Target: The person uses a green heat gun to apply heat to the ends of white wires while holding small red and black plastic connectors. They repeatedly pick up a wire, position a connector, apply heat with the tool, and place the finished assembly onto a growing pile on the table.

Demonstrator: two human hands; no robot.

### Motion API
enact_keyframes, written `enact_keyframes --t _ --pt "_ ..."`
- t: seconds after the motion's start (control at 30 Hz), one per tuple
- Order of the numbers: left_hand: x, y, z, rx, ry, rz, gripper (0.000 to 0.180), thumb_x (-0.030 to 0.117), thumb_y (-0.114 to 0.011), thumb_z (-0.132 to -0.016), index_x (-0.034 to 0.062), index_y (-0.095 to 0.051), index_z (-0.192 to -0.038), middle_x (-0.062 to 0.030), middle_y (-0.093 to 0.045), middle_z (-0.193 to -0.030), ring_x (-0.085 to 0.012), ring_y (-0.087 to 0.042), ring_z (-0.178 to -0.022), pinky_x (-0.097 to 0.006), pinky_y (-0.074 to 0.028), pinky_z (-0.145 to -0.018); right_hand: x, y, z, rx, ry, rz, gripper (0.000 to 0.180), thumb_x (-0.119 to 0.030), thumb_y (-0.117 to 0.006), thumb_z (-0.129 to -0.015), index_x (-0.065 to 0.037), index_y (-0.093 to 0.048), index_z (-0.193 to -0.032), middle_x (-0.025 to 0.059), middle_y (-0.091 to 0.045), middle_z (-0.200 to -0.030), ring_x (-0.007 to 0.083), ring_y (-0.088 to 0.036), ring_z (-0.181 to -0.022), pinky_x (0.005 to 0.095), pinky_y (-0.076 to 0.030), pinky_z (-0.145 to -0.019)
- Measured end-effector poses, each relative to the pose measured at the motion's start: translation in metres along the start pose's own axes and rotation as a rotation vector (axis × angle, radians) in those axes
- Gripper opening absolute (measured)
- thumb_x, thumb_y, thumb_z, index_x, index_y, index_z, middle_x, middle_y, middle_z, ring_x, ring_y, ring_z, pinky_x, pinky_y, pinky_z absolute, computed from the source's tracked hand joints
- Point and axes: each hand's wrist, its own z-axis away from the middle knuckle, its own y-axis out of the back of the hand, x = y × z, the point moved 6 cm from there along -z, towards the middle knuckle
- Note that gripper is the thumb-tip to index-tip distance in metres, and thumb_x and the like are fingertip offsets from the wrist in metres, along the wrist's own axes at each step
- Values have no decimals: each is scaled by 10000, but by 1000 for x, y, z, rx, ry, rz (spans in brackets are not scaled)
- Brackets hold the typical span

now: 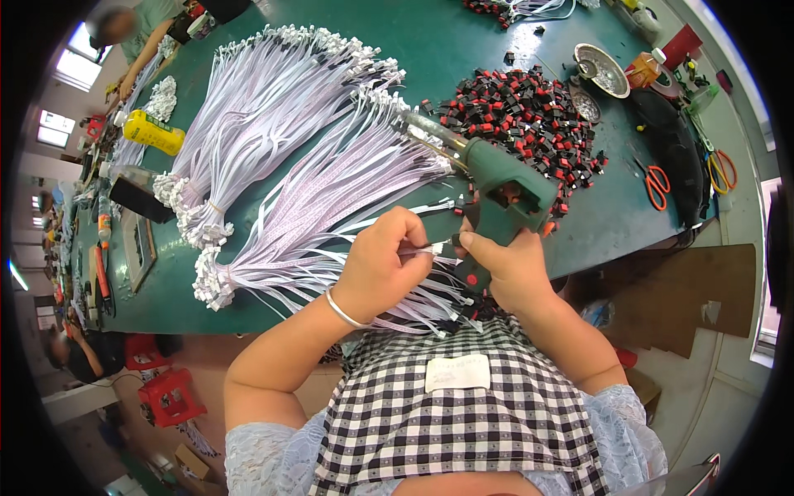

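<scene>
Right hand grips a green glue gun, nozzle pointing to ten o'clock; left hand pinches a wire end over the table.

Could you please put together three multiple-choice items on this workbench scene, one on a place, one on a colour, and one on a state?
1. Where does the pile of small red and black parts lie?
A. On the green table, beyond the glue gun
B. On the floor beside the red stool
C. In the person's lap

2. What colour is the glue gun?
A. Yellow
B. Green
C. White

3. What is the left hand doing?
A. Resting flat and open on the table
B. Pinching a thin wire end together with the right hand
C. Holding the scissors

Answers:
1. A, as the pile sits on the tabletop past the gun's nozzle.
2. B, as its body is plainly green.
3. B, as the fingertips of both hands meet on a small connector at the end of a wire.
</scene>
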Motion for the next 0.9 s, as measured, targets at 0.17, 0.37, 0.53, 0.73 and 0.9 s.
enact_keyframes --t 0.17,0.37,0.53,0.73,0.9 --pt "-15 0 3 -65 105 93 231 -38 -562 -704 0 -495 -922 -25 -484 -785 -41 -450 -648 -178 -390 -552 -2 -1 2 -6 78 20 109 -66 -630 -719 -14 -552 -775 -1 -541 -708 69 -494 -643 229 -402 -574" --pt "0 3 1 -83 37 -70 114 -14 -593 -684 11 -546 -784 -33 -489 -736 -58 -443 -602 -181 -357 -523 -8 -4 8 -31 90 141 103 -97 -626 -733 -29 -556 -764 -22 -525 -649 48 -461 -562 212 -380 -512" --pt "3 2 3 -37 -32 -95 113 9 -644 -683 28 -574 -769 -32 -506 -702 -77 -439 -560 -205 -336 -480 -7 -6 11 -88 70 149 111 -120 -621 -750 -39 -562 -797 -29 -526 -640 30 -451 -543 197 -369 -485" --pt "10 4 4 59 -203 -115 171 -20 -684 -652 45 -593 -781 -35 -502 -647 -114 -442 -522 -225 -333 -450 -2 -5 13 -53 48 123 163 -123 -639 -756 -22 -569 -863 -9 -556 -670 35 -490 -569 201 -398 -492" --pt "20 4 6 81 -360 -282 221 -41 -685 -622 51 -601 -804 -54 -481 -607 -157 -459 -520 -235 -356 -454 5 6 9 -24 -59 -39 223 -142 -674 -749 10 -565 -871 24 -590 -743 81 -548 -613 220 -448 -540"
